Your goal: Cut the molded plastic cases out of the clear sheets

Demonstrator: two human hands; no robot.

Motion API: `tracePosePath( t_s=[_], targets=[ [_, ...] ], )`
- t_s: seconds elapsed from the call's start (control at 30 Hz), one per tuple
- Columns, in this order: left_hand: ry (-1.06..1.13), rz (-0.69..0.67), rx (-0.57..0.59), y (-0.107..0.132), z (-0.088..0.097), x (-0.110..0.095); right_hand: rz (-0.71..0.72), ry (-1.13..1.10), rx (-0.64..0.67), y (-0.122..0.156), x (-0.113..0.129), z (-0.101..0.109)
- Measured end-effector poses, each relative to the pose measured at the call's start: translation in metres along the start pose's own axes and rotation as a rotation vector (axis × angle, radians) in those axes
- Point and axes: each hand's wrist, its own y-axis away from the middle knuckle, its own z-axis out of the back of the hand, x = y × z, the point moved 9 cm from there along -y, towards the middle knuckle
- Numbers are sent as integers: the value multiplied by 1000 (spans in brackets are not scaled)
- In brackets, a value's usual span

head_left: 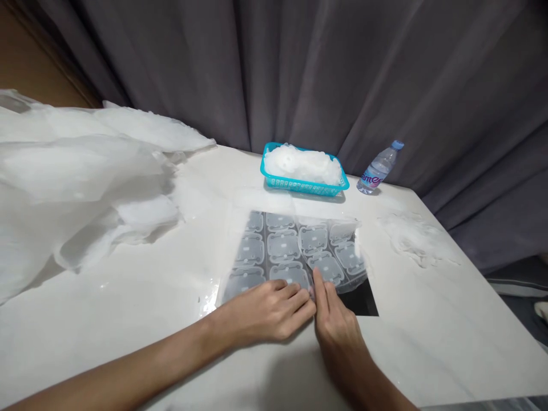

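A sheet of clear plastic with rows of translucent, rounded-square pieces (284, 245) lies over a flat black mat (360, 301), whose corner shows at the lower right. My left hand (274, 311) is closed at the sheet's near edge, fingers curled and pressed together on the plastic. Right beside it, my right hand (336, 319) pinches the same edge, with its index finger stretched along a split line between two columns. To the right of this line the sheet is skewed and wrinkled. My fingers hide the exact point of grip.
A turquoise basket (306, 187) piled with white fluffy material (302, 164) stands at the back, with a water bottle (377, 170) to its right. Crumpled translucent white sheets (85, 165) cover the table's left side. Thin white wisps (415, 237) lie at right. A grey curtain (291, 74) hangs behind.
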Motion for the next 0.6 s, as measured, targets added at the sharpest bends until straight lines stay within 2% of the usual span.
tracePosePath(
  t_s=[0.17,0.3,0.47,0.6],
  targets=[
    [3,3,2,1,-1,0,-66,-42,41,-3,-6,-10],
    [0,23,-1,1,0,1,-25,-87,42,-4,-6,-6],
    [15,17,13,1,-1,0,-31,-41,30,-5,-5,-3],
    [13,1,-4,3,0,-1,-49,-9,49,-5,-4,-10]
  ],
)
